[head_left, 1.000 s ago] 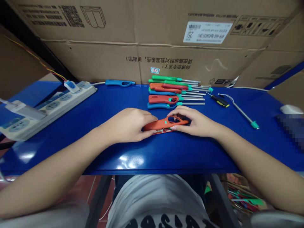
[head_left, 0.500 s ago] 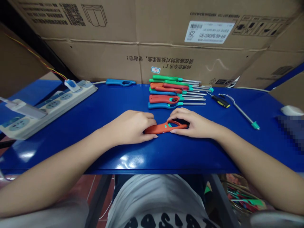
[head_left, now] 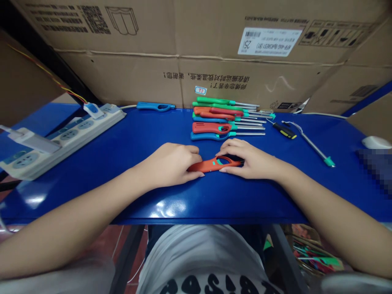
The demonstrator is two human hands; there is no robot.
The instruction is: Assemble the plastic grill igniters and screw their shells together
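Note:
An orange lighter body (head_left: 204, 165) with a teal trigger in its loop lies level on the blue table, between my hands. My left hand (head_left: 174, 165) is closed around its handle end. At the other end my right hand (head_left: 249, 159) grips the loop and tip between thumb and fingers; no metal tube shows there. Just beyond my hands, a row of long-necked lighters (head_left: 211, 128) in red, blue, green and orange lies with metal tubes pointing right. A loose metal tube with a teal collar (head_left: 315, 146) rests to the right, beside a black and yellow screwdriver (head_left: 284, 130).
A white power strip (head_left: 69, 134) with plugs in it lies at the left. A blue lighter body (head_left: 155, 106) is at the back, against the cardboard box (head_left: 131, 77). A white mouse (head_left: 376, 142) sits at the right edge. Below the table stands a basket of lighter parts (head_left: 318, 257).
Almost nothing differs. Both hands keep their hold on the orange lighter body, with only a very slight shift of my left hand.

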